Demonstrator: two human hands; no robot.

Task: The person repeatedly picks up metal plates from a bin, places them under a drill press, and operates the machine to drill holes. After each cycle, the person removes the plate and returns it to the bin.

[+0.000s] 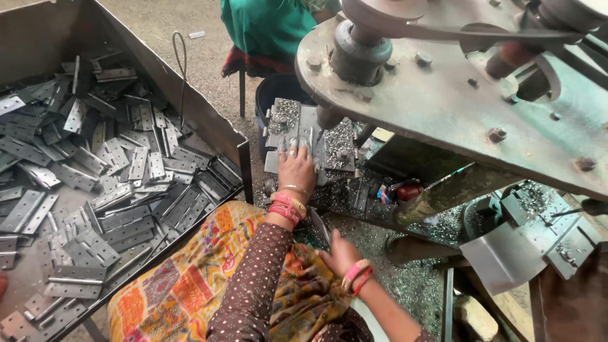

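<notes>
My left hand [296, 168] reaches forward and presses a grey metal hinge plate [303, 140] flat on the drill table [339, 144], just beside the drill spindle [329, 116]. My right hand [339, 253] rests low near my lap, fingers closed around a thin grey hinge leaf [320, 225]. Both wrists carry red and gold bangles. Metal shavings cover the table around the plate.
A large steel tray [190, 101] at left holds several loose grey hinges [107, 183]. The heavy green drill head [456, 95] overhangs the right side. Another person in green [266, 28] sits beyond the machine. A patterned cloth [190, 278] covers my lap.
</notes>
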